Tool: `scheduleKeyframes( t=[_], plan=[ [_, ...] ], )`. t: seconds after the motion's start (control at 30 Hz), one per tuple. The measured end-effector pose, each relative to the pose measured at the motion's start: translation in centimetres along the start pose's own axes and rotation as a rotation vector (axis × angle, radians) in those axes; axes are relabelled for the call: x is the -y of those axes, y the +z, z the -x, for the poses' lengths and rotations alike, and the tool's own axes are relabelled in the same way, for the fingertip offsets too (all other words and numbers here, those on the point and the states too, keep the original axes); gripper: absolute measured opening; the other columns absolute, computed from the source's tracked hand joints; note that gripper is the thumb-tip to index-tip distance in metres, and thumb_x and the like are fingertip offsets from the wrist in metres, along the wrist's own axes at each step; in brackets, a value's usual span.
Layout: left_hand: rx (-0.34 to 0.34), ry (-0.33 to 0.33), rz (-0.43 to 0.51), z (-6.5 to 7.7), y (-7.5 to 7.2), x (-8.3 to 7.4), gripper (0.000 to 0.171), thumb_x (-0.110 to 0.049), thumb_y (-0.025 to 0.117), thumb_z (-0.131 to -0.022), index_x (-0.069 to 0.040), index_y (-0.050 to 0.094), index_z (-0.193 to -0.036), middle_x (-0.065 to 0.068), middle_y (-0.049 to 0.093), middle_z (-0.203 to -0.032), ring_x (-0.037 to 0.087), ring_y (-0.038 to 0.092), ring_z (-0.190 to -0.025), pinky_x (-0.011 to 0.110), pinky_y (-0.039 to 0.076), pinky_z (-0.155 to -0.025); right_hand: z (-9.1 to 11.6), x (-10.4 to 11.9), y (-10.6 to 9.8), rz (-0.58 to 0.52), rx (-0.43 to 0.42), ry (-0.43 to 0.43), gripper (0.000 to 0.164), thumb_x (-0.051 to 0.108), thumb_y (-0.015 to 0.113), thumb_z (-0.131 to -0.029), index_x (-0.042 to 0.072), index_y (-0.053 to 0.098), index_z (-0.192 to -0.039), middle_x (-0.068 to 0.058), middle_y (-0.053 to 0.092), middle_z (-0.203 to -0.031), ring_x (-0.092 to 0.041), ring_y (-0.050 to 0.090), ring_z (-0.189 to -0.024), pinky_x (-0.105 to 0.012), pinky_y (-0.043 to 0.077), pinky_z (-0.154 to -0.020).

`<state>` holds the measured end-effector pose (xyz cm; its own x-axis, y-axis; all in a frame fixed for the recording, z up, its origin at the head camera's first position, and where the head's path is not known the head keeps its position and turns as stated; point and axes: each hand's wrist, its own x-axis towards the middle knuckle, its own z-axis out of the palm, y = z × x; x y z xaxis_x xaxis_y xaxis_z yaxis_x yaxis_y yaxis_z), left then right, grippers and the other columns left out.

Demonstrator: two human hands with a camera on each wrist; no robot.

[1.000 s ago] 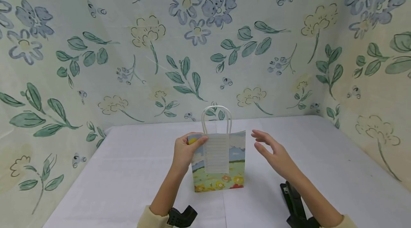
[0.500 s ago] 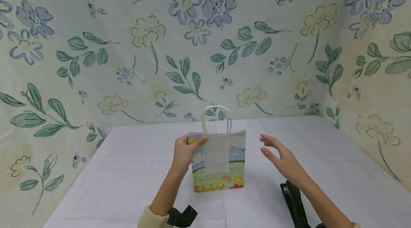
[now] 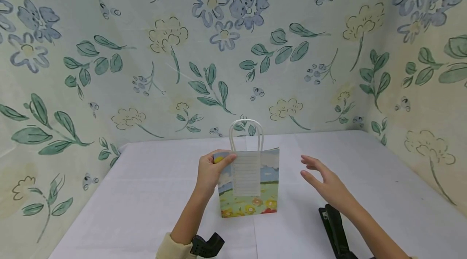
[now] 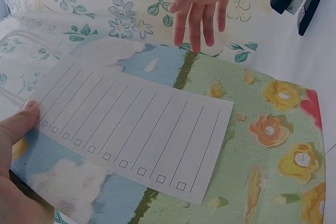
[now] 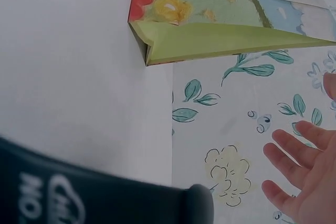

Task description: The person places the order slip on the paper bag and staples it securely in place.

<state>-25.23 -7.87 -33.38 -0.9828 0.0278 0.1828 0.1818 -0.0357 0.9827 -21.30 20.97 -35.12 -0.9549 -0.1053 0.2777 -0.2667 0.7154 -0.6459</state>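
Note:
My left hand (image 3: 213, 172) grips the upper left edge of a paper gift bag (image 3: 270, 198) printed with a flowery meadow and sky. The bag stands upright on the table, its white handle (image 3: 246, 120) raised. Flat against its front lies a lined checklist sheet (image 4: 134, 129) with small boxes; my left thumb (image 4: 23, 119) presses at the sheet's corner. To the right of the bag, my right hand (image 3: 326, 182) hovers with fingers extended and nothing in it. Beneath the right forearm is a black stapler (image 3: 333, 226), also seen large and blurred in the right wrist view.
A white cloth covers the table (image 3: 146, 198). Floral fabric (image 3: 219, 68) hangs behind it and along both sides. A black wrist mount (image 3: 208, 246) sits on the left wrist, near the front.
My right hand has drawn away from the bag, to the right and slightly down. The left hand, bag and sheet have stayed in place.

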Motion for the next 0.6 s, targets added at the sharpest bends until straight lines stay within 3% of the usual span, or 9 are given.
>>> scheduleKeyframes(
  t=[0.6],
  plan=[
    [0.005, -0.009, 0.003, 0.0, 0.0, 0.0, 0.036, -0.032, 0.072, -0.076, -0.004, 0.065, -0.098, 0.006, 0.071, -0.089, 0.016, 0.067, -0.076, 0.027, 0.051, -0.069, 0.9, -1.1, -0.7, 0.069, 0.042, 0.037, 0.059, 0.041, 0.047, -0.092, 0.008, 0.032, -0.138, -0.021, 0.043, -0.134, -0.038, 0.041, -0.120, -0.062, 0.039, -0.085]
  ],
)
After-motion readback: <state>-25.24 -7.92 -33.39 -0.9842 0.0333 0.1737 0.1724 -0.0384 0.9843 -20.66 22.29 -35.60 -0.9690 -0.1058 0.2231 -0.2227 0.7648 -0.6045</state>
